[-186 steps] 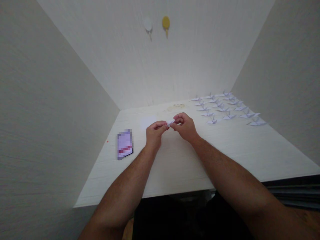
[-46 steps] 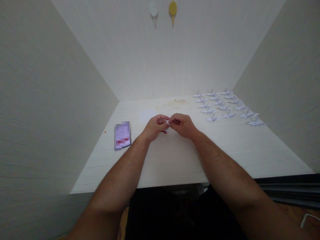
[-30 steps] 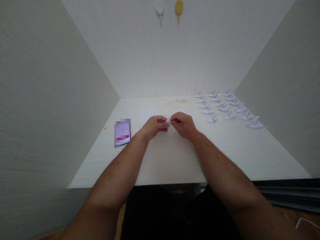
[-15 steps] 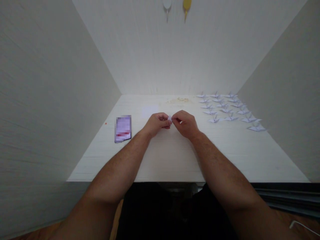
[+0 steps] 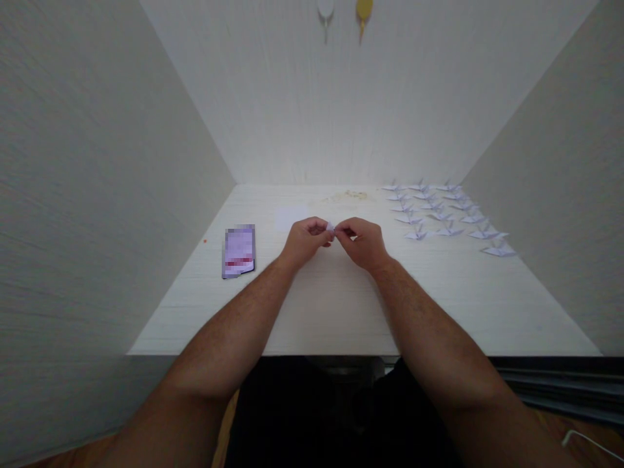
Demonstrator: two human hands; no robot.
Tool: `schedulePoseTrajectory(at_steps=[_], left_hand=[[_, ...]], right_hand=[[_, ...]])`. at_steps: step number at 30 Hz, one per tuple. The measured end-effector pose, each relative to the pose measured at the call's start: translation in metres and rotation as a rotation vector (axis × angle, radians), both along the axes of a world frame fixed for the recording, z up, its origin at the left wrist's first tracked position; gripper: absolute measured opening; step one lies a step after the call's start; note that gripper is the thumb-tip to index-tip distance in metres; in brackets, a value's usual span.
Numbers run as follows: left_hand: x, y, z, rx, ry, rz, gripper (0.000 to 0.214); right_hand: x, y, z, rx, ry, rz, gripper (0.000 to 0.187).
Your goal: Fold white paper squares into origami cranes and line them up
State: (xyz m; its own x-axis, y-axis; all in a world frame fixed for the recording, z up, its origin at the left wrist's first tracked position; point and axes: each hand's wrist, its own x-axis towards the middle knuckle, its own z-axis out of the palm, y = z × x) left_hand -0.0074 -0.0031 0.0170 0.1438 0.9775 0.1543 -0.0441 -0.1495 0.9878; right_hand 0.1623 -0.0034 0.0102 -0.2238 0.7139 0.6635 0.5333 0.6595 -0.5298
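Observation:
Between my two hands, over the middle of the white table (image 5: 336, 299), is a small piece of folded white paper (image 5: 330, 227). My left hand (image 5: 308, 239) pinches it from the left with thumb and fingers. From the right, my right hand (image 5: 361, 240) has its thumb and fingertips closed at the paper's edge. Most of the paper is hidden by the fingers, so its exact shape cannot be made out. Several white paper cranes (image 5: 448, 229) stand in rows on the table's right side.
A phone-like device (image 5: 238, 252) with a blurred screen lies at the left. Behind my left hand is a flat sheet of white paper (image 5: 290, 217). Brownish marks (image 5: 355, 195) show near the back wall. Two hooks, white (image 5: 325, 9) and yellow (image 5: 364, 9), hang above.
My left hand has turned slightly and its fingers have shifted on the paper, of which a little more shows upward. My right hand stays nearly in place.

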Motion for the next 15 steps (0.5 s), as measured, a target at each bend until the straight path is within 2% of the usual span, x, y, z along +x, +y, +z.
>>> schedulePoseTrajectory(at_steps=[6, 15], left_hand=[[-0.0015, 0.0028, -0.0038, 0.035, -0.027, 0.011, 0.029], [-0.0016, 0.0027, -0.0071, 0.194, 0.112, 0.099, 0.021]], right_hand=[[-0.0005, -0.0011, 0.0007, -0.045, 0.000, -0.004, 0.011], [-0.0001, 0.0001, 0.0005, -0.035, -0.011, 0.023, 0.009]])
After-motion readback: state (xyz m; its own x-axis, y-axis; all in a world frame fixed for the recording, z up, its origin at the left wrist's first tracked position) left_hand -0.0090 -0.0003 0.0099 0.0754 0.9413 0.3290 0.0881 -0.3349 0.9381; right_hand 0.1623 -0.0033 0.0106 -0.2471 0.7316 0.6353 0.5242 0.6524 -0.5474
